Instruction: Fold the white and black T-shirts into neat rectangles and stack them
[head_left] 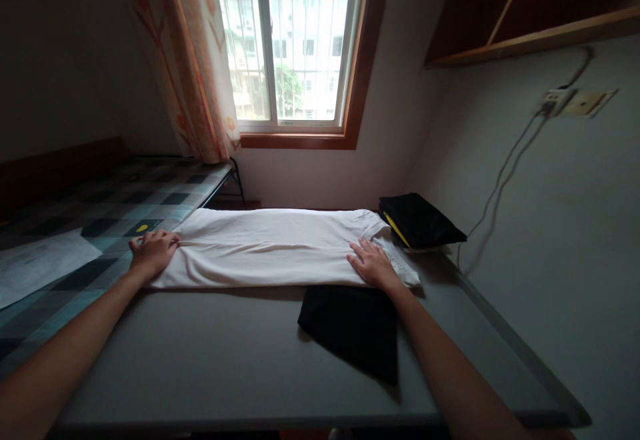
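A white shirt (270, 247), folded into a long narrow strip, lies across the far part of a grey table (200, 353). My left hand (151, 251) rests on the shirt's left end with fingers curled over the cloth. My right hand (373, 263) lies flat and open on the shirt's right end near the collar. A black cloth (353, 327) lies on the table just in front of my right hand, partly under my forearm.
A folded black garment with a yellow stripe (420, 220) sits at the table's far right corner. A bed with a checked cover (115, 207) and a paper sheet (40, 263) adjoins on the left. A window and curtain (200, 60) are behind; a cable (500, 180) hangs on the right wall.
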`<control>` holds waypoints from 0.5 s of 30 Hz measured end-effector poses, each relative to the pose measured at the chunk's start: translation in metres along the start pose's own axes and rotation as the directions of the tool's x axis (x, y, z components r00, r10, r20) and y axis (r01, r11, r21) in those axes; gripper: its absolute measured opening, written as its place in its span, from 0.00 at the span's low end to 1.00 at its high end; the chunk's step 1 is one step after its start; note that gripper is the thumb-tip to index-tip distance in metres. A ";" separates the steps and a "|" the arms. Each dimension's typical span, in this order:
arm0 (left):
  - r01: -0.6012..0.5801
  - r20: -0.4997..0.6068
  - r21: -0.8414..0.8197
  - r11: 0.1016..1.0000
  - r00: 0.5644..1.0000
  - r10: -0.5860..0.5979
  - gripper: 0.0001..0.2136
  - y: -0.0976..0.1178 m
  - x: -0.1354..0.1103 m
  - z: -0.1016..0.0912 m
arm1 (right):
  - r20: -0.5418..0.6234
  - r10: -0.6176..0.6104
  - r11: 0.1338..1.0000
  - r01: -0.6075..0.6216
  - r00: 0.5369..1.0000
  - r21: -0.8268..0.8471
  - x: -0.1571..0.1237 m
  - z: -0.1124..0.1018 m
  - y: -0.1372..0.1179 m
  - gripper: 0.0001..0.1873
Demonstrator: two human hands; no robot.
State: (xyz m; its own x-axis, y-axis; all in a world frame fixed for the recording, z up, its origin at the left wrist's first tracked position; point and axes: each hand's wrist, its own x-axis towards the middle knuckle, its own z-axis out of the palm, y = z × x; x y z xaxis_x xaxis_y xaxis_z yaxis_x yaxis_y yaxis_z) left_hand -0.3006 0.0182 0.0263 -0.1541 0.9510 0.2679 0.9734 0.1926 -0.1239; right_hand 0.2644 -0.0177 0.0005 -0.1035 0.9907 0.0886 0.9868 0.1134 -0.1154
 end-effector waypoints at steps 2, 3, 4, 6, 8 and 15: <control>0.055 -0.051 -0.049 0.997 0.997 -0.058 0.15 0.014 -0.004 -0.002 | -0.004 0.000 1.000 0.000 1.000 -0.004 0.000 0.001 0.000 0.30; 0.064 -0.080 -0.089 0.994 0.994 -0.072 0.16 0.024 -0.006 -0.003 | -0.007 0.000 1.000 0.000 1.000 -0.006 0.000 0.001 0.000 0.30; 0.049 -0.103 -0.135 0.990 0.993 -0.063 0.17 0.036 -0.008 -0.004 | -0.010 -0.001 1.000 0.001 1.000 -0.006 0.000 0.002 0.001 0.30; -0.063 -0.108 -0.237 0.969 0.993 0.038 0.18 0.065 -0.015 -0.007 | -0.012 -0.006 1.000 0.005 1.000 -0.007 0.000 0.002 0.001 0.30; -0.218 -0.084 -0.332 0.918 0.976 0.202 0.17 0.099 -0.023 -0.008 | -0.009 -0.012 1.000 0.012 1.000 -0.011 0.000 0.002 0.001 0.30; -0.577 -0.078 -0.406 0.708 0.794 0.603 0.23 0.183 -0.052 -0.010 | 0.024 -0.007 0.999 0.008 1.000 -0.039 -0.001 -0.001 0.000 0.31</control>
State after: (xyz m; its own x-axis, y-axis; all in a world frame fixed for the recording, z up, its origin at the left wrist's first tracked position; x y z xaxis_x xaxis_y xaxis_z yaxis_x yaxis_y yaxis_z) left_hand -0.1133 0.0015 -0.0012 0.4775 0.8525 0.2126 0.8473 -0.5108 0.1454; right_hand 0.2647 -0.0186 0.0009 -0.1137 0.9913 0.0660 0.9900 0.1186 -0.0759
